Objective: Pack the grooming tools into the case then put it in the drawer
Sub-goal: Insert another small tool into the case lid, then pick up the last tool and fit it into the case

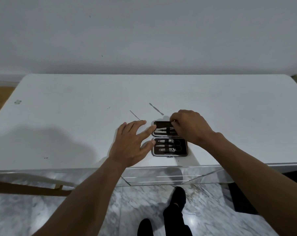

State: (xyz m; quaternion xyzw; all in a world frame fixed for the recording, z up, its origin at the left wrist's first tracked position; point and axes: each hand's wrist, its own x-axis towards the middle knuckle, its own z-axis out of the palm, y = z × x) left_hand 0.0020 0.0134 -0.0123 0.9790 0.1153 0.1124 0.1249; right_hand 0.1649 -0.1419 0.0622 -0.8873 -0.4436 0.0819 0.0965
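My spread, empty left hand steadies the open case on the tabletop while my right hand pinches something small, best slid squarely under its strap.

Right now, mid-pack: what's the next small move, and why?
Probably finish seating the piece that the right hand is working at the far half of the open case, then reach for the flat-ended tool just beyond it. That tool and a thin probe lie loose on the tabletop; the left hand steadies the case edge, fingers spread.
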